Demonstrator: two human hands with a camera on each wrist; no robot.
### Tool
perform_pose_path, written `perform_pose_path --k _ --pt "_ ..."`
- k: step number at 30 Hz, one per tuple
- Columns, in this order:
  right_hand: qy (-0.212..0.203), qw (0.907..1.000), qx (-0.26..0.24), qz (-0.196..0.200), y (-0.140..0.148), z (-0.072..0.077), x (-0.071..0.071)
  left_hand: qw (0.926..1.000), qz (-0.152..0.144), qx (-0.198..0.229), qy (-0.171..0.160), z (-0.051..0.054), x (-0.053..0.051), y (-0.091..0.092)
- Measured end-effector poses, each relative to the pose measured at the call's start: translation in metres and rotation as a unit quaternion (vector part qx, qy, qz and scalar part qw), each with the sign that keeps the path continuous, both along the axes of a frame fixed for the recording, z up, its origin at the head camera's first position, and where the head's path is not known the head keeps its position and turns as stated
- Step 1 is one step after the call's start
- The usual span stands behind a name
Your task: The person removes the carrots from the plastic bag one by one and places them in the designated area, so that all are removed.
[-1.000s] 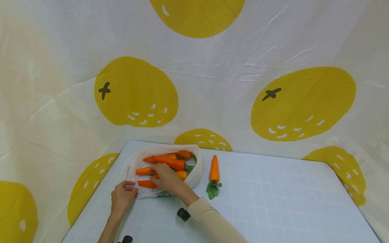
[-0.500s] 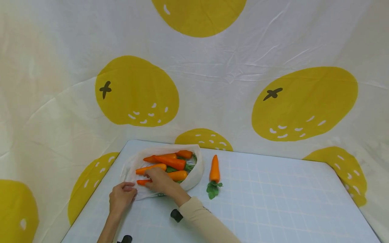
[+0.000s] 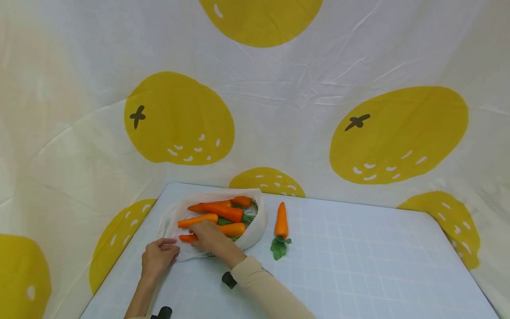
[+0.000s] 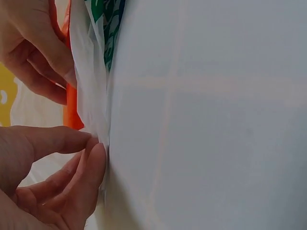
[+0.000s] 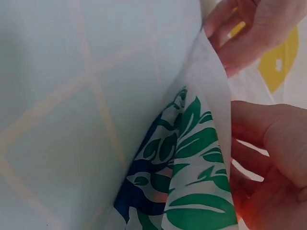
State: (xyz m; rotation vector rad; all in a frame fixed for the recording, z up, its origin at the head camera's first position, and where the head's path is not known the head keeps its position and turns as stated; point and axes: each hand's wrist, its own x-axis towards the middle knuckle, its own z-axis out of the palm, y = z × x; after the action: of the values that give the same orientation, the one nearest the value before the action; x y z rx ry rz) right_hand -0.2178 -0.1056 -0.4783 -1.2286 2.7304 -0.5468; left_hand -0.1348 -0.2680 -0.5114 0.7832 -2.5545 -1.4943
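A white bag [image 3: 260, 223], printed with green leaves and dark blue [image 5: 199, 158], lies on its side with its mouth toward the left. Several orange carrots with green tops, among them a large carrot [image 3: 223, 212], are inside it. My left hand [image 3: 157, 258] pinches the lower edge of the bag's mouth between thumb and fingers, as the left wrist view shows. My right hand [image 3: 211, 238] reaches into the mouth, fingers curled over the nearest red-orange carrot [image 3: 186, 238], whose tip pokes out to the left. The hand hides the rest of that carrot.
One more carrot [image 3: 281, 220] lies outside, right of the bag, leafy top toward me. The pale blue checked table [image 3: 358, 266] extends to the right. A white curtain with yellow fruit shapes [image 3: 179, 119] hangs behind and at both sides.
My right hand has shifted left along the nearest carrot, uncovering more of the carrots behind it, then stayed nearly still. The left hand has kept its pinch on the bag's edge.
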Motion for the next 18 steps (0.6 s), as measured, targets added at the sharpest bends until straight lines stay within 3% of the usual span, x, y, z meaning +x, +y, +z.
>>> perform_pose_path --k 11,18 --pt "-0.004 0.9998 -0.013 -0.018 0.012 0.016 -0.002 0.9997 0.0 0.023 -0.009 0.005 -0.001 -0.003" --pt "0.003 0.9994 -0.022 -0.027 0.027 0.035 0.003 0.9996 -0.008 -0.005 -0.026 0.005 -0.006 0.0"
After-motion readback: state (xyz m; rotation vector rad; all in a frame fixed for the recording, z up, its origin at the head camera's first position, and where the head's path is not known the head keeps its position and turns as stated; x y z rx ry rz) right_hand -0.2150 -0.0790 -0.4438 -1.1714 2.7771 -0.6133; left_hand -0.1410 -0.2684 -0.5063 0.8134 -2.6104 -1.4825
